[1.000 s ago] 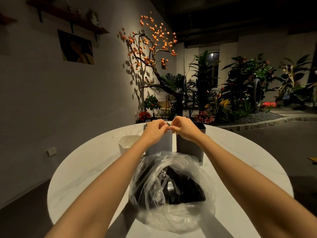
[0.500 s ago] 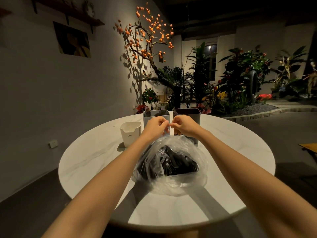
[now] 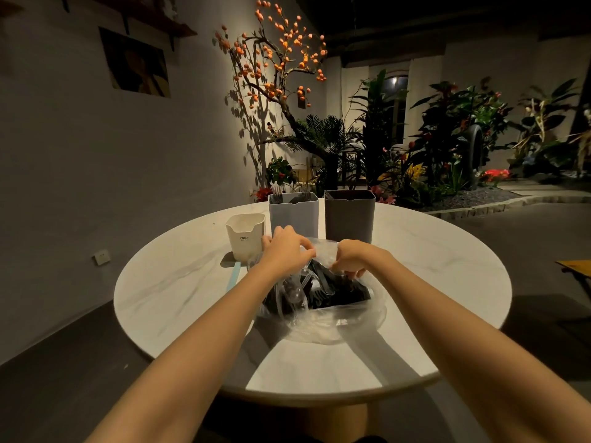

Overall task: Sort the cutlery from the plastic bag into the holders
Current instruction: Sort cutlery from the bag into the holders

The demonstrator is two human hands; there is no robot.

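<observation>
Both hands have dropped from the holders' tops to the plastic bag [image 3: 332,318] at the surface's [image 3: 166,289] middle; the left hand [image 3: 284,251] and right hand [image 3: 351,259] each pinch its crumpled mouth with curled fingers, spreading it. Inside, clear and dark cutlery [image 3: 315,284] blurs together, hard to tell apart. Toward the far edge stand a white cup [image 3: 245,236] marked "CRBW", a pale grey holder [image 3: 293,212] showing fork tips, and a dark holder [image 3: 349,215] whose inside is hidden.

I see a dim café-like indoor garden: a round marble surface [image 3: 179,282], an orange-fruited tree [image 3: 275,59] against the wall, lit tropical plants [image 3: 447,139] and a gravel bed [image 3: 473,199].
</observation>
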